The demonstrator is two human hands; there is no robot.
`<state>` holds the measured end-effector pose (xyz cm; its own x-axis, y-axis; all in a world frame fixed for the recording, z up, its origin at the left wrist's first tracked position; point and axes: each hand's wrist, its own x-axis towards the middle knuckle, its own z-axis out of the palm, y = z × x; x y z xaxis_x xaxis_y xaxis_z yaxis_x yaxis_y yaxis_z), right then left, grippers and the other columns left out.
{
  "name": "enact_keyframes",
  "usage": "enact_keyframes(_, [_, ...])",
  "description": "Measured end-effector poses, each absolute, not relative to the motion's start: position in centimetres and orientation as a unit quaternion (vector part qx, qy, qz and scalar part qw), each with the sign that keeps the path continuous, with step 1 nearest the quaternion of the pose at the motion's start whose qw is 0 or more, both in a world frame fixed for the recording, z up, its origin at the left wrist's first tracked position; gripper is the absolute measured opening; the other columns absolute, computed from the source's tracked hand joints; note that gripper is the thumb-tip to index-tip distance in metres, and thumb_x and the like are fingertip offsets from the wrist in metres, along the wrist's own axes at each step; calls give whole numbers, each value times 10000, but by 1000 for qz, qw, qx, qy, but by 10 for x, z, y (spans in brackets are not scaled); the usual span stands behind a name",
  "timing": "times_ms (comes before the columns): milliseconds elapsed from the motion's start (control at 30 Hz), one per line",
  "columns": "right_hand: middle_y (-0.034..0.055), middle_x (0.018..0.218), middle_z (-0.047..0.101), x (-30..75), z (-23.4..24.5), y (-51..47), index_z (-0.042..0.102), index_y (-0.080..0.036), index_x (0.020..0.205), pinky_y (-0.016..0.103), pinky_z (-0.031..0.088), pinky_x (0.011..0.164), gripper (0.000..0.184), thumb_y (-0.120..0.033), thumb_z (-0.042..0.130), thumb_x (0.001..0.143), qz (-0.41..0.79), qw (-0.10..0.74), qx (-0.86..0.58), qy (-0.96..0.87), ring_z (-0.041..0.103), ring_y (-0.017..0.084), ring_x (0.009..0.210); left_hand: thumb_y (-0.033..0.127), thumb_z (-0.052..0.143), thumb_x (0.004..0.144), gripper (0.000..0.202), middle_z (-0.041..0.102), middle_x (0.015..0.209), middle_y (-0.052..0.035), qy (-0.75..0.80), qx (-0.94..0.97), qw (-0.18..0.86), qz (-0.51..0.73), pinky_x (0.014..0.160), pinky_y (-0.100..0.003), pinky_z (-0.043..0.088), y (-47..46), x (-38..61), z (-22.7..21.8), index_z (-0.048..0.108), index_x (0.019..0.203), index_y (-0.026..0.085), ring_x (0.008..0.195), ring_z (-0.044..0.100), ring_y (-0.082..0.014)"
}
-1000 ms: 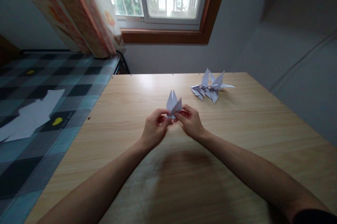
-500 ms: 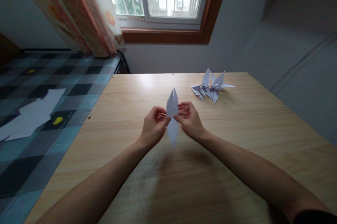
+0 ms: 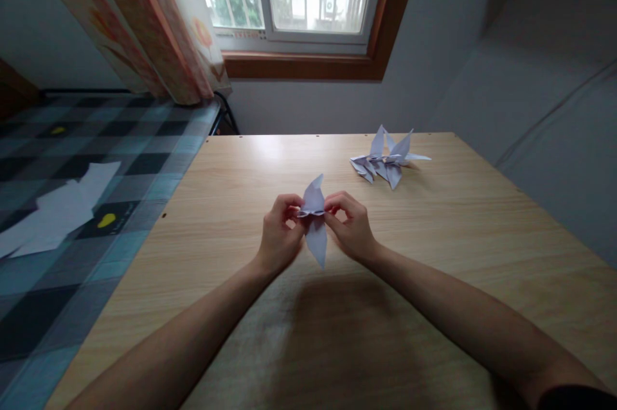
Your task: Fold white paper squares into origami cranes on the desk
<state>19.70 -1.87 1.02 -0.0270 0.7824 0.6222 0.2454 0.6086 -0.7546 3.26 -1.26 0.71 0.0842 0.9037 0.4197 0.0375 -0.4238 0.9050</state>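
Hands (image 3: 282, 231) opposite, folded paper (image 3: 317, 243) between

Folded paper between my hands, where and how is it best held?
Probably by the middle of the folded paper, left hand from the left, right hand from the right: its broad flaps point away from and toward you, leaving the sides reachable.

No legible text, blurred marks (image 3: 124, 214) on cloth (image 3: 91, 204)
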Motion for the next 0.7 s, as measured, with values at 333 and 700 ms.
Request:
enact_keyframes(333, [19, 871, 704, 198, 6, -22, 636, -227, 903, 315, 498, 736, 66, -177, 593, 899, 171, 561, -368, -721, 637, 168, 813, 202, 713, 814, 301, 598, 1095, -66, 305, 732, 110, 598, 806, -336, 510, -15, 31, 15, 522, 1045, 228, 1017, 595, -200])
enact_keyframes(700, [4, 827, 683, 198, 7, -22, 632, -222, 888, 297, 495, 706, 64, -173, 591, 892, 162, 568, -369, -718, 618, 155, 762, 158, 718, 820, 177, 618, 1067, -54, 312, 759, 96, 564, 860, -373, 522, -15, 28, 19, 622, 961, 209, 1003, 614, -196])
